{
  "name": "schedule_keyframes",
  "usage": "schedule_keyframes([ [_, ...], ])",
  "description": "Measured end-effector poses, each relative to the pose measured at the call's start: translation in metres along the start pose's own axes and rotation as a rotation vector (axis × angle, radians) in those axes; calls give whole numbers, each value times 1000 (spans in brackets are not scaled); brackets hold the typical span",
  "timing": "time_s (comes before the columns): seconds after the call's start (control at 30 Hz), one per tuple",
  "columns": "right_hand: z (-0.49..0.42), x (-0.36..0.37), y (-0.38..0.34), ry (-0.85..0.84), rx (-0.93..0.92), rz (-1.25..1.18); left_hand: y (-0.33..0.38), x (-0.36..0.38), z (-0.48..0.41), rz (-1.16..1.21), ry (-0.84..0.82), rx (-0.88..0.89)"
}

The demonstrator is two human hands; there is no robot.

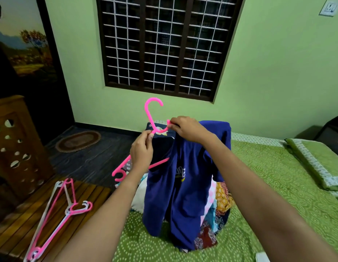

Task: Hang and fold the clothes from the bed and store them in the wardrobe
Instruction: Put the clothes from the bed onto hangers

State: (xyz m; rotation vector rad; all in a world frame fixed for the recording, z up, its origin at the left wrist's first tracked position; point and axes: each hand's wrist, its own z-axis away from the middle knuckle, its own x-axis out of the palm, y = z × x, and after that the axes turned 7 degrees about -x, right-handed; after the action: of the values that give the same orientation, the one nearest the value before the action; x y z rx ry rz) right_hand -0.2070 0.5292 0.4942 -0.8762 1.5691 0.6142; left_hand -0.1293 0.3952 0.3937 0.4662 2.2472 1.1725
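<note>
A navy blue T-shirt [185, 186] hangs in the air above the bed [268, 195], partly on a pink hanger [150, 114] whose hook points up. My left hand [141, 152] pinches the hanger just below the hook. My right hand [187, 129] grips the shirt's neck at the hanger's top. One pink arm of the hanger sticks out to the lower left of the shirt. Behind the shirt a pile of patterned and white clothes [219, 208] lies on the green bedspread.
Several pink and white hangers [56, 212] lie on a wooden slatted bench [16, 233] left of the bed. A carved wooden panel [15, 144] stands at far left, an oval rug [78, 141] on the dark floor. A pillow [315, 163] lies at right. A barred window is ahead.
</note>
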Motion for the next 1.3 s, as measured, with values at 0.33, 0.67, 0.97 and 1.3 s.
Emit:
schedule_keyframes([
  [0.33, -5, 6, -9, 110, 19, 20, 28, 31, 11, 115, -314, -74],
  [0.67, 7, 7, 5, 184, 97, 43, 30, 32, 18, 187, -328, -3],
  [0.97, 20, -3, 24, 411, 362, 37, -20, 12, 18, -486, -858, -339],
  [1.3, 42, 8, 51, 483, 467, 3, -42, -24, -28, -389, -307, -557],
])
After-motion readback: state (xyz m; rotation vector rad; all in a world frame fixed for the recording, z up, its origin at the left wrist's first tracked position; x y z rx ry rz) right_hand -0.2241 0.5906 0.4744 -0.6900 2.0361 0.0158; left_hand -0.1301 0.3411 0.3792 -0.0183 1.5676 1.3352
